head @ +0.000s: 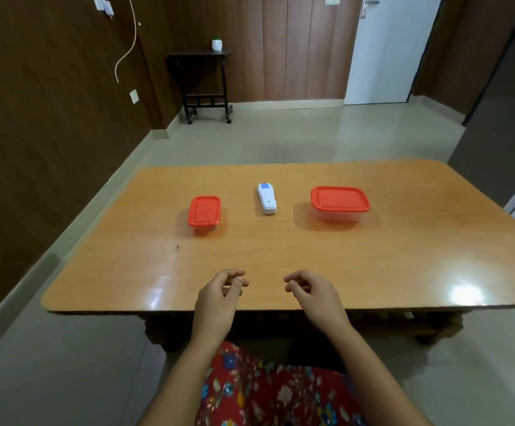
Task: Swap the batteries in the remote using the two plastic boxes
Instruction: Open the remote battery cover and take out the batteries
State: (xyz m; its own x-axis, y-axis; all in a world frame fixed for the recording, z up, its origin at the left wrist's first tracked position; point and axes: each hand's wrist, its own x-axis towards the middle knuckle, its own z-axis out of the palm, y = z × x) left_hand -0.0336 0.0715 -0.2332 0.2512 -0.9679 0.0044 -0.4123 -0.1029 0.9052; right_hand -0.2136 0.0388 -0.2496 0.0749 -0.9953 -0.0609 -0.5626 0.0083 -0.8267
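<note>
A white remote [267, 198] lies in the middle of the wooden table [281, 259], its blue-topped end pointing away from me. Left of it stands a small clear plastic box with a red lid [204, 211], lid on. To the remote's right sits a larger clear box with a red lid [340, 199], also closed. My left hand [219, 295] and my right hand [311, 292] hover over the table's near edge, well short of the remote. Both have loosely curled fingers and hold nothing. No batteries are visible.
A small dark speck [177, 247] lies on the table left of centre. Beyond the table are a tiled floor, a black side table on wheels [205, 84] with a small white pot, and a white door [388, 47] at the back right.
</note>
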